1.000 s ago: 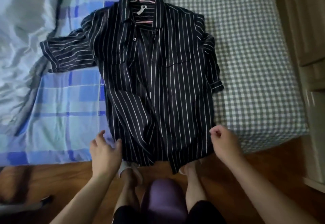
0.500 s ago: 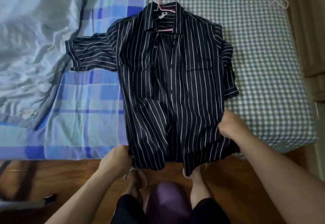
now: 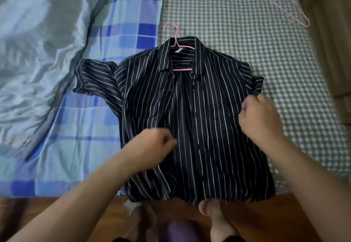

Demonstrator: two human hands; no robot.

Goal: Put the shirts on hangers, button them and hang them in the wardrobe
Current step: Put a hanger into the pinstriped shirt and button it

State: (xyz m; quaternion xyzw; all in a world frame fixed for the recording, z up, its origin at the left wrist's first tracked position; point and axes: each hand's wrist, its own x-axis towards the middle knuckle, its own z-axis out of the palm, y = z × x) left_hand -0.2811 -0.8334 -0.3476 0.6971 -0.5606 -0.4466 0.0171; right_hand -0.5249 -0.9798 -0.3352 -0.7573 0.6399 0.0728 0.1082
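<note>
Buttoning step: striped shirt [image 3: 199, 127] flat on bed [image 3: 247, 32], pink hanger [image 3: 175, 38] inside. Left hand [image 3: 153, 142] pinching placket edge, right hand [image 3: 258, 120] gripping side cloth. Next, probably: aligning front edges, fastening buttons.

Shirt [image 3: 199, 123]: black with thin white stripes, short-sleeved, lying face up on the bed, collar far, hem near and hanging over the bed edge. Front placket open, unbuttoned. Left sleeve spread out flat; right sleeve bunched. Hanger [image 3: 177, 40]: pink, inside the collar, hook protruding beyond it on the far side.
</note>
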